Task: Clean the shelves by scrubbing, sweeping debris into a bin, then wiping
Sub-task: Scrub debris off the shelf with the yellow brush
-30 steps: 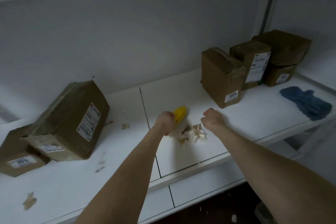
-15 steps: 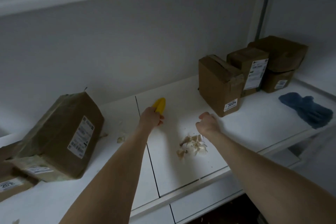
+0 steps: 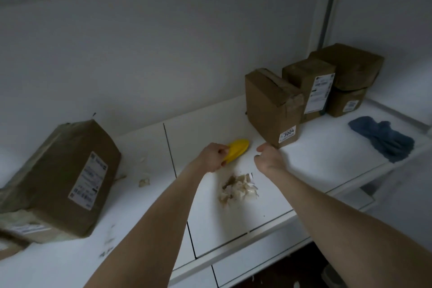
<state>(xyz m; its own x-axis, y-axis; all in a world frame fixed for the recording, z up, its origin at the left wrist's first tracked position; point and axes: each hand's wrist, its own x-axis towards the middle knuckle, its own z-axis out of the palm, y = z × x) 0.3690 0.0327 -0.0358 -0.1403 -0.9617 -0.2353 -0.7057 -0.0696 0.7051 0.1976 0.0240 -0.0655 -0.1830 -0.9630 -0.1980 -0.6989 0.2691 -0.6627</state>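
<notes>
Head view: the left hand (image 3: 211,158) grips a yellow brush (image 3: 236,152) by its near end, and the brush's far end points toward the back wall, low over the white shelf (image 3: 315,163). The right hand (image 3: 268,159) is just right of the brush. Its fingers are curled into a fist and nothing shows in it.

A debris pile (image 3: 237,189) of pale, brownish scraps lies on the shelf just in front of both hands and between the forearms. A smaller scrap (image 3: 143,182) lies apart to the left, and faint stains (image 3: 107,248) mark the shelf's near left part.

Every container is a closed cardboard box, so the contents cannot be seen. The 3004 box (image 3: 271,107) stands upright just beyond the right hand, its top flaps taped and creased. A taller box (image 3: 308,86) stands behind it to the right. Further right, a top box (image 3: 348,68) sits on a lower box (image 3: 346,103).

On the left, a big box (image 3: 63,177) is tilted, its label facing the camera. Its low end rests on a flat box (image 3: 9,245) at the frame's edge.

A blue cloth (image 3: 383,138) lies crumpled on the shelf at the right, well apart from the hands.
</notes>
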